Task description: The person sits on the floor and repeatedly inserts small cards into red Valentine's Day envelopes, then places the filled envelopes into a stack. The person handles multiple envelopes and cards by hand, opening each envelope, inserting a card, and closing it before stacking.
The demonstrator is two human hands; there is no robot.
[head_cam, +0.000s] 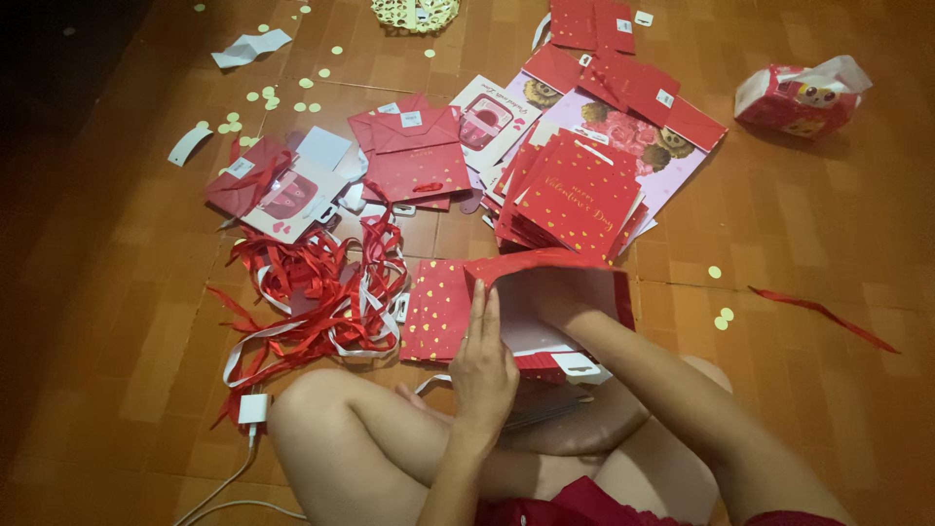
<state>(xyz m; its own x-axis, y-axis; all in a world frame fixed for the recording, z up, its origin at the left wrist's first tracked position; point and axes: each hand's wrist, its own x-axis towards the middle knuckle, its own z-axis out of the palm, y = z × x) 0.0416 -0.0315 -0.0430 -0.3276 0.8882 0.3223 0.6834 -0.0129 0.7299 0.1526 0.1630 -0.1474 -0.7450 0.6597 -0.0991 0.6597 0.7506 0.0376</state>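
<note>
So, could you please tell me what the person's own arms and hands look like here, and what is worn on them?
Both arms are bare to the frame's edge: no sleeves, watch or bracelets show. The left hand shows no rings and no gloves. The right hand is hidden inside a red paper bag, so only its bare forearm shows.

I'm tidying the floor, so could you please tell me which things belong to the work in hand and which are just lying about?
In hand: open red gift bag; left hand; right hand, hidden inside it; flat red bags; ribbon pile.
Lying about: tissue box; paper dots; white charger.

Glossy paper bag (443, 312), satin ribbons (312, 292)
</note>
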